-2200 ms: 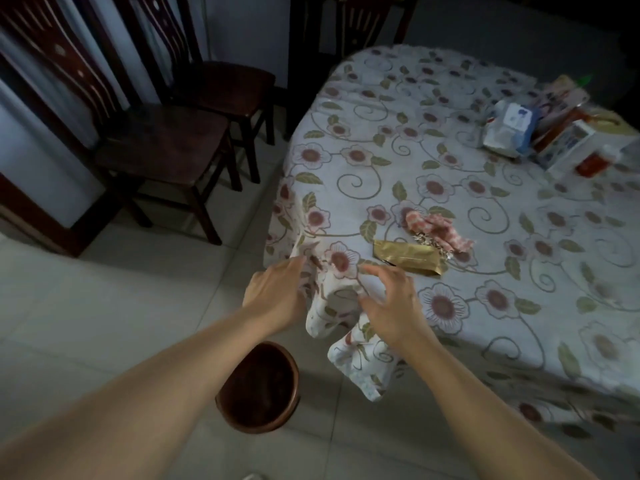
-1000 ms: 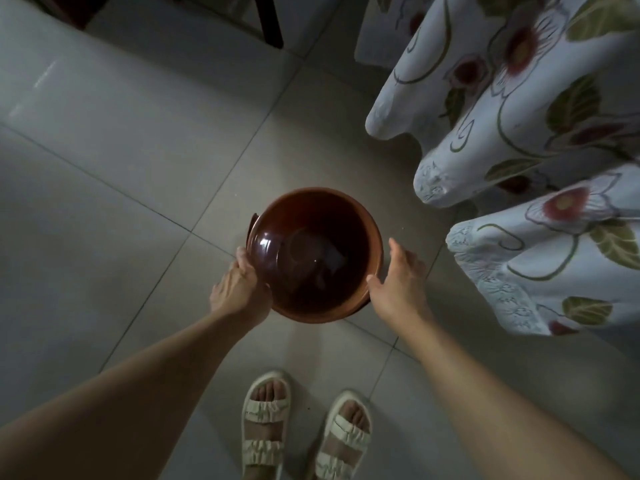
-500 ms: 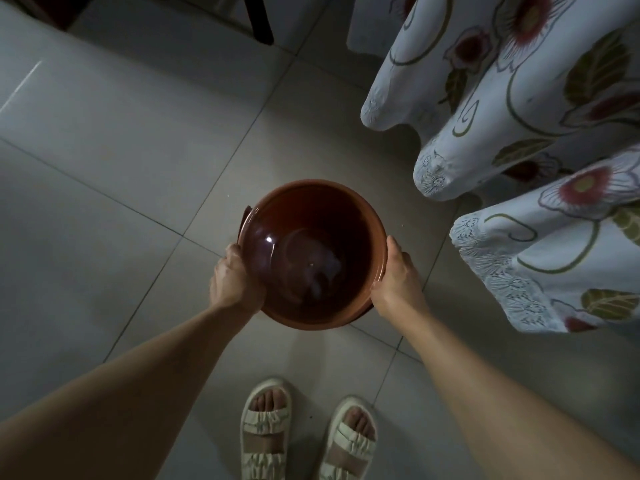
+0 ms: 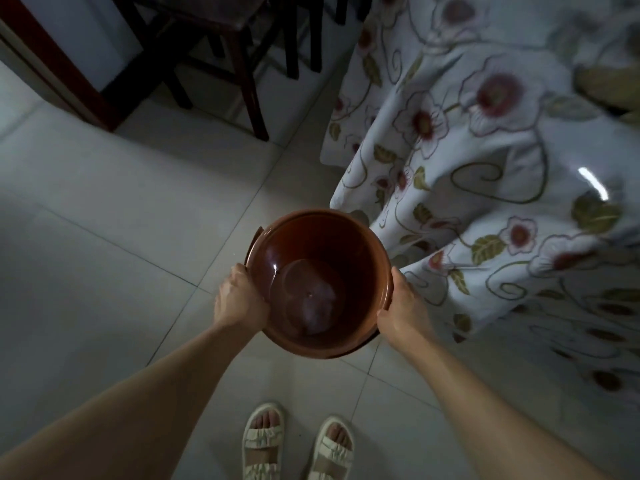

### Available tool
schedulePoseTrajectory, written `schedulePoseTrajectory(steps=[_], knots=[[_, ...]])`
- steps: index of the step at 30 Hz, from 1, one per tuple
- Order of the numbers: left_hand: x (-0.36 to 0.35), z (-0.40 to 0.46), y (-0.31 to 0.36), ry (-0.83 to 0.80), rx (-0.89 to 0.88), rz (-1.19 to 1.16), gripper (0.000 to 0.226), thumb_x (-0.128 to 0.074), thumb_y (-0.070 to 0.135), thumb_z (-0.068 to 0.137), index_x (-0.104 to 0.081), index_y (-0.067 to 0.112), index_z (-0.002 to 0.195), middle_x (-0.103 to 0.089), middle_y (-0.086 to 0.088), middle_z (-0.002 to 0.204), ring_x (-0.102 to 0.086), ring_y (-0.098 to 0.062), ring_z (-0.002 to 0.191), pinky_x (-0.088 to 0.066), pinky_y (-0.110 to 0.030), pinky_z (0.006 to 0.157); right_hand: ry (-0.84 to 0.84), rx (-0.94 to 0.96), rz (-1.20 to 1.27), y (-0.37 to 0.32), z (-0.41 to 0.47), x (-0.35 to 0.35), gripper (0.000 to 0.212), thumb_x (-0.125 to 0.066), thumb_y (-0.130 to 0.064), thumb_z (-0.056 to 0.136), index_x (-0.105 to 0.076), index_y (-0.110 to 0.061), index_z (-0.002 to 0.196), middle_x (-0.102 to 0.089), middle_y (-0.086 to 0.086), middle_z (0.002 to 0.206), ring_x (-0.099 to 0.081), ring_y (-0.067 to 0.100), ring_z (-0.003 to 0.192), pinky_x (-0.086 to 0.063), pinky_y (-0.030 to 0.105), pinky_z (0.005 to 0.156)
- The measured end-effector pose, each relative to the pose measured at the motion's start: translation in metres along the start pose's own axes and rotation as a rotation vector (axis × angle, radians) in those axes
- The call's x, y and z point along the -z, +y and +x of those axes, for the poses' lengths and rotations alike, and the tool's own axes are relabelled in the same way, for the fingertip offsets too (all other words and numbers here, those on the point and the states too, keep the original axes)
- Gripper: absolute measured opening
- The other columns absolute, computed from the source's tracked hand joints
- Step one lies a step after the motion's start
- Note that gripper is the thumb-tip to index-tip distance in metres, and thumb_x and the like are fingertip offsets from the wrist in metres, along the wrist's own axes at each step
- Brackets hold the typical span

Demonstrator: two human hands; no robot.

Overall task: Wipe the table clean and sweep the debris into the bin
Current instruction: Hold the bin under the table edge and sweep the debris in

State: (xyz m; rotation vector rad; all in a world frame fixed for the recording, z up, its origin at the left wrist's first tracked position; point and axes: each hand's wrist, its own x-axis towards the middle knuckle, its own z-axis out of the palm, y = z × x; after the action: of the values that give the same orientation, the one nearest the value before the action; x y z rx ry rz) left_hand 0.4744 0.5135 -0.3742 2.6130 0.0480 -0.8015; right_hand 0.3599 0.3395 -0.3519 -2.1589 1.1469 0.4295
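Both hands grip brown bin rim, left hand, right hand; cloth-draped tabletop lies ahead-right, nearer right hand.

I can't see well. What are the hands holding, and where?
Both hold the brown bin by its rim: left hand on its left side, right hand on its right.

Left hand, right hand grip bin rim.
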Motion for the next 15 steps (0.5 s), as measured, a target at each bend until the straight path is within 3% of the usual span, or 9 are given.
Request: schedulePoseTrajectory(steps=[3, 15], knots=[[0.029, -0.02, 0.019, 0.005, -0.028, 0.015, 0.035, -0.053, 0.005, 0.083, -0.043, 0.002, 0.116, -0.057, -0.022, 0.114, -0.052, -0.039, 0.112, -0.042, -0.041, 0.087, 0.01, 0.016, -0.003, -0.014, -0.025, 0.033, 0.057, -0.046, -0.007, 0.09, -0.027, -0.02, 0.142, -0.047, 0.008, 0.135, -0.048, 0.026, 0.121, -0.042, 0.035, 0.095], [0.097, -0.087, 0.098, -0.026, -0.152, 0.017, 0.03, -0.054, 0.016, 0.09, -0.039, 0.006, 0.114, -0.056, -0.02, 0.117, -0.055, -0.039, 0.11, -0.045, -0.042, 0.085, 0.084, -0.121, 0.162, -0.017, -0.089, 0.12, 0.053, -0.053, -0.009, 0.084, -0.038, -0.025, 0.132, -0.059, 0.006, 0.115, -0.057, 0.026, 0.107, -0.048, 0.039, 0.092]])
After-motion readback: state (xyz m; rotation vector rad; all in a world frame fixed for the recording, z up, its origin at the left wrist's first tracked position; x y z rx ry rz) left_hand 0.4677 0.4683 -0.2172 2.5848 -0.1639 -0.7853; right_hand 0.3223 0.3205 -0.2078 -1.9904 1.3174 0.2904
